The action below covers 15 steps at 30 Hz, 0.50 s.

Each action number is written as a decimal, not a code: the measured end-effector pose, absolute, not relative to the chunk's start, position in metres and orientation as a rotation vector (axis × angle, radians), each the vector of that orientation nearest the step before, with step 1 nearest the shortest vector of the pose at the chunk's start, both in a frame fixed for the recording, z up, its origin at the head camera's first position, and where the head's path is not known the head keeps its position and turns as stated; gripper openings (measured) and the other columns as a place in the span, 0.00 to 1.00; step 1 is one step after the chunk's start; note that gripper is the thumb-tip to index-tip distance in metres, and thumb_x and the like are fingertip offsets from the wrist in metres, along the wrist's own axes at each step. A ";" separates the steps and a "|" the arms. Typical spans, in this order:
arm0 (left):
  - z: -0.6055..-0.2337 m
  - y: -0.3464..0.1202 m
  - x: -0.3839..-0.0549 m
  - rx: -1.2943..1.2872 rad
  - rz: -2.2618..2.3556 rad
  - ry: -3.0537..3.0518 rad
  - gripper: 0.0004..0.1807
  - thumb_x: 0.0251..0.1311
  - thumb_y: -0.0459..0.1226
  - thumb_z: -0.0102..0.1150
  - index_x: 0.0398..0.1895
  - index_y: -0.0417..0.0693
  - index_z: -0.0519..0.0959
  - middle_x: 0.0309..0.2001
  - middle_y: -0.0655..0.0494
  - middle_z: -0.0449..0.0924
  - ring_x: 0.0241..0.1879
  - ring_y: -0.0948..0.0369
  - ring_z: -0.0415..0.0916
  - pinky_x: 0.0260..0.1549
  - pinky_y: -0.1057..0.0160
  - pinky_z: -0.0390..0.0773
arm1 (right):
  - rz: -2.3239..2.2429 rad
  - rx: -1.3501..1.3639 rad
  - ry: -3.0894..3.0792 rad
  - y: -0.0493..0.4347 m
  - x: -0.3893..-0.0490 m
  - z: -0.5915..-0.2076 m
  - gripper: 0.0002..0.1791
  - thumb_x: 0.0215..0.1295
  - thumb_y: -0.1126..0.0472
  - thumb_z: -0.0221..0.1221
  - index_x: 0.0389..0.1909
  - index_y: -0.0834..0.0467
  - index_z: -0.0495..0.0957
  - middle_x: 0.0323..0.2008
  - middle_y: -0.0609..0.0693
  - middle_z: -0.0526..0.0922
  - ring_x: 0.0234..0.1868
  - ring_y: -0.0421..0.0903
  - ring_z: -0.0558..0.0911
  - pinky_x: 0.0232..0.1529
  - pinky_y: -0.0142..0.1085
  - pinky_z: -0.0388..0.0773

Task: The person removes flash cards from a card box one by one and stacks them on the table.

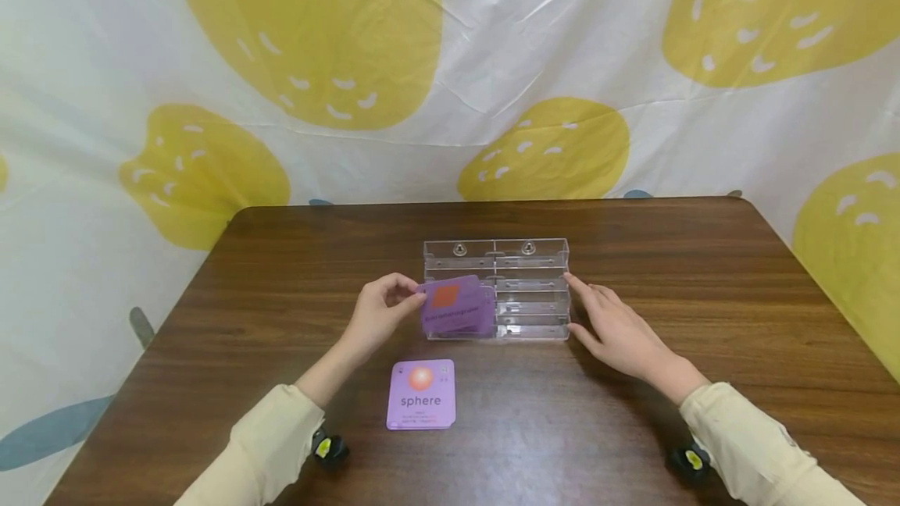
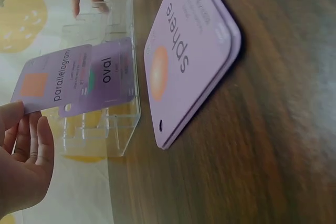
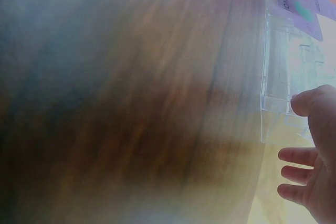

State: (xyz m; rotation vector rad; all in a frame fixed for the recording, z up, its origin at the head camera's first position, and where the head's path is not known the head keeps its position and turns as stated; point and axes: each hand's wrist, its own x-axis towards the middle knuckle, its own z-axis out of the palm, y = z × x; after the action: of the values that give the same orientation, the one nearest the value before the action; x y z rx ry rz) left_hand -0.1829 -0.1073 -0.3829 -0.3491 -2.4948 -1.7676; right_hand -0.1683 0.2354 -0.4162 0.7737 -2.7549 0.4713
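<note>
Card [image 1: 450, 300] reading "parallelogram", pinched near its left edge by the left hand [image 1: 376, 311], overlaps the oval card [image 2: 107, 77] in the left column of the clear rack [image 1: 532, 308]; this edge hold presumably leaves the printed face uncovered. The right hand [image 1: 622, 334], fingers spread and grasping nothing, touches the rack's right side, probably to steady it. The sphere stack [image 1: 422, 408] lies in front, apparently for easy left-hand reach.

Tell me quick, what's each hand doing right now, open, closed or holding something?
Left hand: closed, pinching the parallelogram card.
Right hand: open, touching the rack.
</note>
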 end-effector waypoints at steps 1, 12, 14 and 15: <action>-0.383 -0.109 -0.182 -0.340 -1.777 -2.495 0.07 0.52 0.30 0.61 0.31 0.34 0.76 0.30 0.48 0.79 0.27 0.64 0.74 0.25 0.68 0.74 | 0.472 0.774 -2.756 0.236 -0.168 -0.416 0.39 0.58 0.60 0.59 0.67 0.62 0.50 0.52 0.64 0.71 0.53 0.57 0.69 0.50 0.51 0.70; -0.386 -0.124 -0.164 -0.264 -1.807 -2.537 0.07 0.53 0.29 0.60 0.33 0.33 0.76 0.31 0.47 0.79 0.29 0.64 0.74 0.29 0.71 0.74 | 0.472 0.772 -2.760 0.235 -0.169 -0.418 0.40 0.58 0.60 0.58 0.67 0.62 0.49 0.52 0.65 0.71 0.54 0.58 0.69 0.51 0.51 0.69; -0.387 -0.126 -0.161 -0.264 -1.815 -2.549 0.06 0.53 0.28 0.60 0.33 0.32 0.75 0.31 0.47 0.79 0.30 0.64 0.75 0.30 0.71 0.75 | 0.470 0.770 -2.763 0.235 -0.169 -0.417 0.40 0.59 0.60 0.58 0.67 0.62 0.49 0.52 0.65 0.71 0.54 0.58 0.69 0.50 0.51 0.70; -0.388 -0.127 -0.159 -0.264 -1.818 -2.556 0.06 0.53 0.28 0.59 0.33 0.32 0.75 0.31 0.47 0.79 0.30 0.64 0.75 0.31 0.70 0.75 | 0.469 0.770 -2.763 0.235 -0.169 -0.417 0.40 0.58 0.60 0.58 0.67 0.62 0.49 0.52 0.65 0.71 0.54 0.58 0.69 0.50 0.51 0.70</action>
State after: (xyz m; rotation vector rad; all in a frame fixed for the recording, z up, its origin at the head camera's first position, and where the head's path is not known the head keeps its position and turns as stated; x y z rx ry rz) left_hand -0.1587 -0.1269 -0.3877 -0.2639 -2.5558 -1.8185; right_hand -0.1686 0.2352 -0.4172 0.7695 -2.7628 0.4687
